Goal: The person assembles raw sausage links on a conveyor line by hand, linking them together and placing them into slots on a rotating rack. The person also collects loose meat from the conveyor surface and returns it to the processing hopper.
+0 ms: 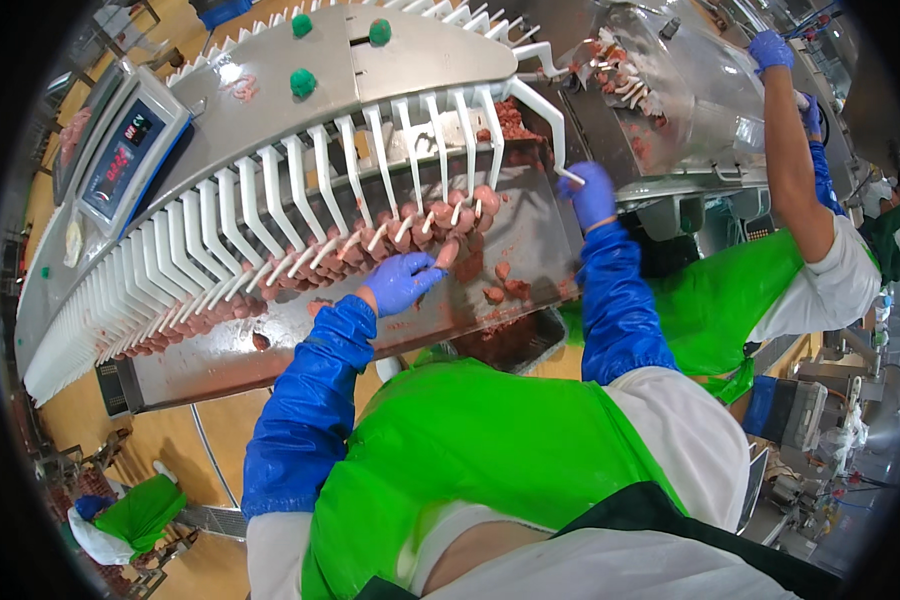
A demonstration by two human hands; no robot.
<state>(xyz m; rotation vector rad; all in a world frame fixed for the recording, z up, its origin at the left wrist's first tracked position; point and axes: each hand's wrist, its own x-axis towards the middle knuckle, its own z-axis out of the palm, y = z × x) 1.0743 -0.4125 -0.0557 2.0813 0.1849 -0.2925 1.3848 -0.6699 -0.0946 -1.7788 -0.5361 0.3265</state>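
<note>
Over a metal tray (215,360), the gloved left hand (400,283) pinches a pink meat piece (448,251) while the right hand (592,195) grips a white rod's (558,135) end.

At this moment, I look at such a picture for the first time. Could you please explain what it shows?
Of course. There is no robot: a wide, bending camera on a person's head looks down at their own gloved hands. The right hand grips the end of a white bar. The left hand has its fingertips at a pink meat piece; whether it grips it, I cannot tell. More pink pieces hang on the row of bent white bars. Below, a metal tray carries a few loose scraps. At the left stands a scale; at the right, a co-worker.
</note>
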